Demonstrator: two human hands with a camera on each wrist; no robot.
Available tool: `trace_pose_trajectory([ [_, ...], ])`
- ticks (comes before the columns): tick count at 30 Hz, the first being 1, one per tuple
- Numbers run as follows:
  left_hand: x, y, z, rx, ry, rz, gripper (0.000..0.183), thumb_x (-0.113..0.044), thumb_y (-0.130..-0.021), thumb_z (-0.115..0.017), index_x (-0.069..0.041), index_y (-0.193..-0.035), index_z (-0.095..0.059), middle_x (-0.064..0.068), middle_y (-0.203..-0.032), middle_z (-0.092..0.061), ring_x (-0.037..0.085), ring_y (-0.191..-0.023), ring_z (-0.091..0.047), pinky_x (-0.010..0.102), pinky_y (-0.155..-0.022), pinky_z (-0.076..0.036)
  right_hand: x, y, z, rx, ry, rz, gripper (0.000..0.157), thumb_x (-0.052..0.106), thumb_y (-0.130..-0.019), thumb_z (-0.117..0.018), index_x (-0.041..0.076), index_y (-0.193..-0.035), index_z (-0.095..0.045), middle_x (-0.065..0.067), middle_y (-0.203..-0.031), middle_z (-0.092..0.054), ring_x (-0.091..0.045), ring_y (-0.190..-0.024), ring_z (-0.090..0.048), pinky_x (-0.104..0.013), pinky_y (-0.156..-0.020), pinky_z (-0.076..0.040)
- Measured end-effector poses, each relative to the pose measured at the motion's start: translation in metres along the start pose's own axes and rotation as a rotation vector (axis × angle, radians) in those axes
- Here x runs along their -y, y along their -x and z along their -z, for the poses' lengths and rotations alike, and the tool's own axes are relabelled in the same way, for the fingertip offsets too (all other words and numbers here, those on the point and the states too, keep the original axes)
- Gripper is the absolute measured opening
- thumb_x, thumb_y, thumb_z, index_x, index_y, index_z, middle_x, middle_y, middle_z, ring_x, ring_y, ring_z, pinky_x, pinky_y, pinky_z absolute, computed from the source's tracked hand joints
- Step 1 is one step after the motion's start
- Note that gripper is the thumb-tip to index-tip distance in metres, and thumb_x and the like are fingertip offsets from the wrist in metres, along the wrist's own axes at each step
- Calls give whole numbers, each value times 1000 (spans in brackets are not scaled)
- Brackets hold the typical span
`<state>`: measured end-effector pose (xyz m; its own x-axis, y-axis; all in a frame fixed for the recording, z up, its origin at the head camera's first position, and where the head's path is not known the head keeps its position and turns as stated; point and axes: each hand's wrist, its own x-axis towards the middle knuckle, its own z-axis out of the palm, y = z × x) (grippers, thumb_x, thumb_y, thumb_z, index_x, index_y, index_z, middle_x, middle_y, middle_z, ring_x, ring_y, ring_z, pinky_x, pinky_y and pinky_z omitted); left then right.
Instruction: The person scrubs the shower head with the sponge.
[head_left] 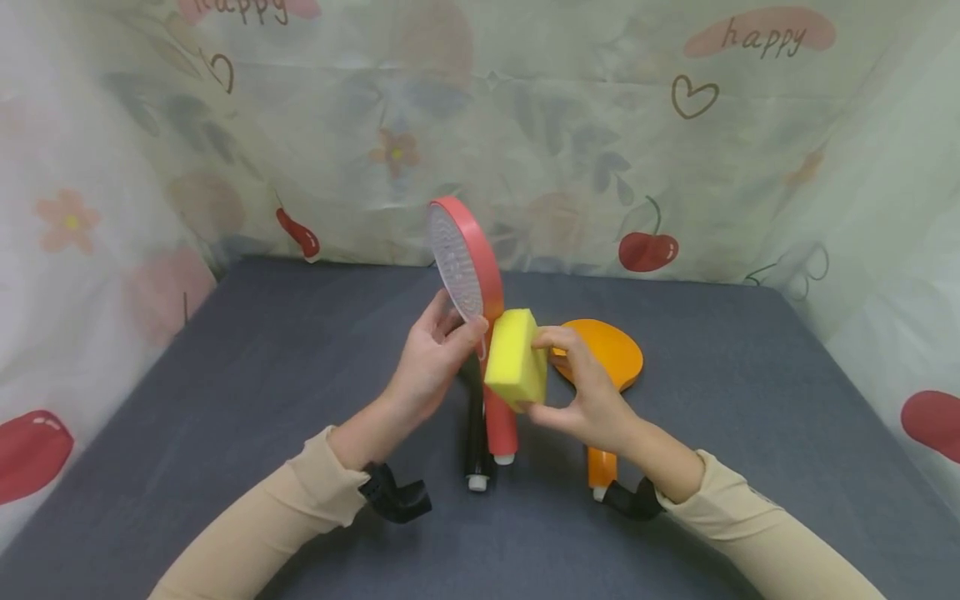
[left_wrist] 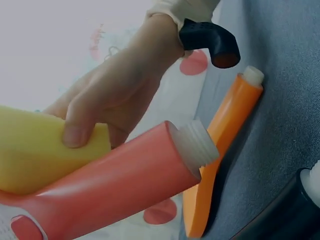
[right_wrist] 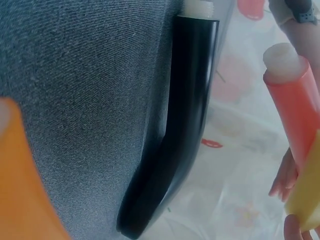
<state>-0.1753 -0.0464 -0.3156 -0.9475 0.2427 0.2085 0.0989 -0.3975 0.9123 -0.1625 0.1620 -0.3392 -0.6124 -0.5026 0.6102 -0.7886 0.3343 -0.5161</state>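
My left hand holds a red shower head by its lower rim and neck, raised off the table, its pale spray face turned left and its handle pointing down. In my right hand, a yellow sponge is pinched between thumb and fingers. The left wrist view shows the sponge against the red handle, near the neck. Behind the red handle lies a black shower head, whose upper part is hidden in the head view. An orange shower head lies beyond my right hand, partly covered by it.
A dark grey cloth covers the table. Printed fabric with fruit and flowers hangs at the back and both sides. Black wrist mounts stick out from both sleeves. White threaded ends show on the handles.
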Motion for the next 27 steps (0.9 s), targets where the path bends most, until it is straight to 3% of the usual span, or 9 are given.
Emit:
trace_pose_trajectory([
  [3,1,-1,-1,4,-32,12,73,-25,-85,-69,-13,-144,-27,9,-121,-52,6,-97,-59,19,-82,-49,0,-1,0,0,-10,26,68,-6,-65,-77,1,-122,-39,-13,-124,-47,-21,-110,-47,-36,-90,-52],
  [6,2,-2,-4,-30,-44,19,46,-9,-91,-56,-9,-134,-38,-1,-105,-59,7,-88,-60,21,-77,-50,0,-3,0,8,-22,50,68,-7,-65,-76,2,-123,-41,-13,-123,-47,-20,-107,-48,-31,-89,-51],
  [9,3,-2,-6,-57,-27,-5,29,-5,-92,-52,-7,-120,-47,-6,-95,-62,7,-84,-61,23,-75,-52,1,-4,1,23,-37,27,66,-5,-68,-75,3,-124,-41,-12,-123,-47,-18,-106,-48,-32,-87,-51],
  [12,4,-2,-6,-60,-5,-37,28,-5,-92,-51,-6,-119,-47,-7,-95,-63,8,-85,-62,24,-76,-53,2,-5,1,37,-40,-9,64,-1,-70,-75,4,-124,-41,-11,-124,-47,-18,-107,-47,-32,-87,-50],
  [16,2,-3,-6,-71,-21,-27,31,-3,-93,-50,-5,-123,-44,-6,-98,-61,8,-88,-61,24,-80,-52,3,-6,0,44,-39,-17,64,1,-71,-76,4,-124,-42,-11,-124,-46,-17,-109,-47,-29,-87,-50],
  [22,0,-5,-5,-183,-27,66,34,-8,-92,-55,-7,-125,-46,-5,-97,-61,7,-83,-62,23,-74,-52,4,-6,-3,25,-22,9,65,-1,-69,-77,5,-124,-43,-11,-122,-47,-18,-107,-47,-31,-85,-51],
  [27,-1,-6,-3,-238,-96,142,38,-15,-93,-57,-8,-128,-45,0,-107,-59,9,-87,-59,23,-79,-49,5,-5,-4,22,26,-11,64,3,-69,-78,8,-124,-44,-9,-121,-48,-18,-107,-46,-30,-84,-50],
])
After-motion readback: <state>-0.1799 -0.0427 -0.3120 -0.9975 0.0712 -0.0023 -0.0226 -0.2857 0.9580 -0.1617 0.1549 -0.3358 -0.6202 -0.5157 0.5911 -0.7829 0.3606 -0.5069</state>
